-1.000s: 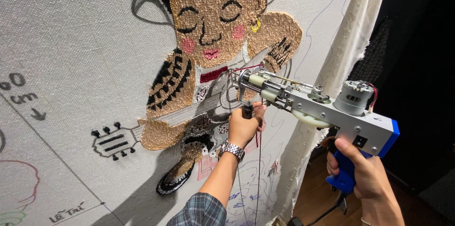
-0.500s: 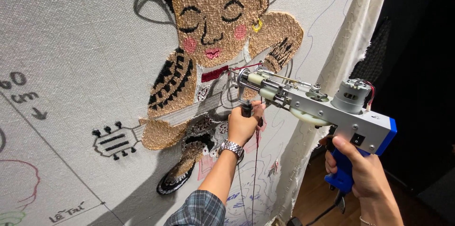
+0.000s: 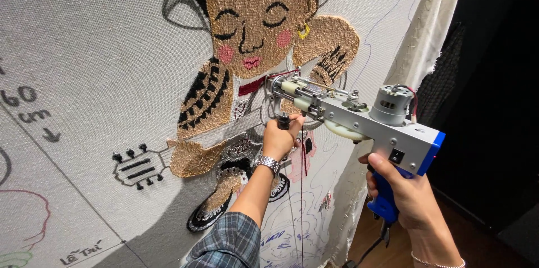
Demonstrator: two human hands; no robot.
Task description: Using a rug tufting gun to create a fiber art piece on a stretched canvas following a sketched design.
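Both hands on tufting gun, needle hidden.

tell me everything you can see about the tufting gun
The tufting gun has a silver metal body, a blue rear end and blue grip, and a round grey motor on top. It lies nearly level, nose against the grey cloth. The right hand grips the blue handle; the left hand holds the black front handle. Red yarn hangs below.
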